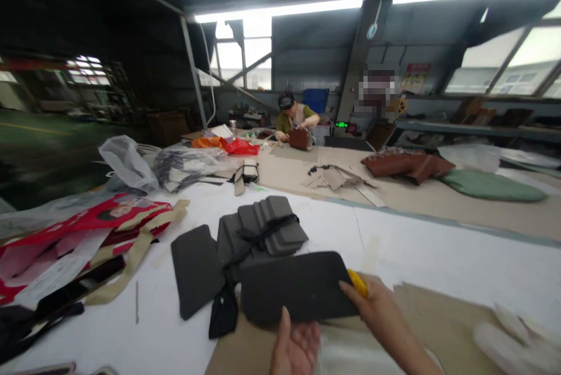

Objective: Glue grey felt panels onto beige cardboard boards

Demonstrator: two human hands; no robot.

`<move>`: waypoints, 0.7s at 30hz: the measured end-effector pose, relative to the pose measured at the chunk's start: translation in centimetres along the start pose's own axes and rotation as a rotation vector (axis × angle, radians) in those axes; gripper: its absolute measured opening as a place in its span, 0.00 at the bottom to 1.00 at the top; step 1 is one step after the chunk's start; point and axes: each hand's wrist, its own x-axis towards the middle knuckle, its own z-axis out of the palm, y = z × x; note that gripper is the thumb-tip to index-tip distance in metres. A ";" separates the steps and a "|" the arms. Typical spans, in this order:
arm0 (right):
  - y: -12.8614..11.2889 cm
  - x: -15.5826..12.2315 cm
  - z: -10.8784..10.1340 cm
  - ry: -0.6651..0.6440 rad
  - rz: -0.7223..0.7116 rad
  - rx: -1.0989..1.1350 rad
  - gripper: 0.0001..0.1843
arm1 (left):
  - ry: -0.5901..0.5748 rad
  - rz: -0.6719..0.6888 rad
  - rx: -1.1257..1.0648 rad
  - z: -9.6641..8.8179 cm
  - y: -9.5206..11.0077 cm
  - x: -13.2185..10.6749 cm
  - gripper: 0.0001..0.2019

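Observation:
My left hand holds the near edge of a dark grey rounded panel, thumb on top and fingers underneath. My right hand grips the panel's right end and also has a yellow object tucked in its fingers. The panel lies over a brown cardboard sheet on the white table. Just beyond it sits a stack of similar grey panels tied with a black strap, and another single grey panel lies to the left.
A red and white printed bag with tan straps lies at the left. Clear plastic bags and dark bundles lie further back. Brown leather pieces and a green pad are at the right. A person works at the far end.

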 end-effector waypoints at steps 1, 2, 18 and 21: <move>0.1 -1.2 -1.1 0.003 0.051 0.025 0.17 | 0.029 -0.037 -0.110 -0.3 0.9 -0.5 0.16; 0.5 -2.4 -2.2 -0.001 0.118 0.033 0.17 | 0.075 -0.050 -0.208 -0.7 1.7 -1.0 0.14; 11.5 -15.3 -5.9 -0.210 0.507 -0.688 0.15 | -0.033 -0.366 0.363 -3.5 -0.8 -6.4 0.19; 12.3 -14.3 -6.0 -0.222 0.533 -0.704 0.16 | -0.118 -0.257 0.583 -2.8 -0.9 -4.3 0.17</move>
